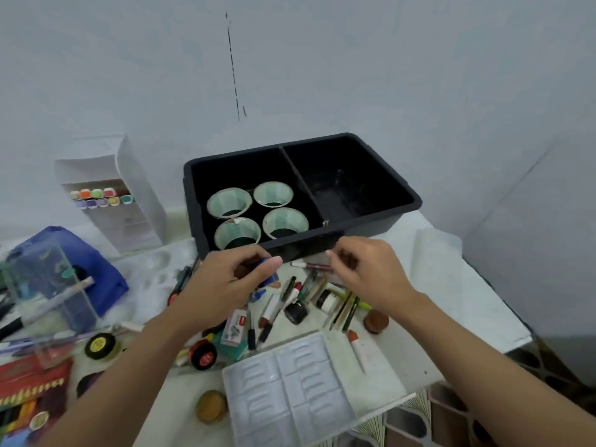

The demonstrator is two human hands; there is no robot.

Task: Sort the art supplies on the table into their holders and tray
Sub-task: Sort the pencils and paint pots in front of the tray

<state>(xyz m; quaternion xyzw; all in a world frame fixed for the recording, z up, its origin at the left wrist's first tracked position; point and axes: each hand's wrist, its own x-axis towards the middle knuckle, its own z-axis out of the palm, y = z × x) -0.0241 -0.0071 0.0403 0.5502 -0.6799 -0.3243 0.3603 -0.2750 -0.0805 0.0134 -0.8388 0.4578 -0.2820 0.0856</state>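
My left grip curls round a small blue thing, thumb on top; can't tell what it is. My right grip pinches a thin pen by its dark end, with the white tip pointing left toward the left grip. Both are held just above the table, right in front of the near wall of the black tray. The tray has a divider, and four cups stand in its left compartment. A loose pile of supplies lies on the table under and between my grips. A white palette lies nearer me. Far left is a white rack with markers in it, and nearer me a clear holder with a blue pouch behind it
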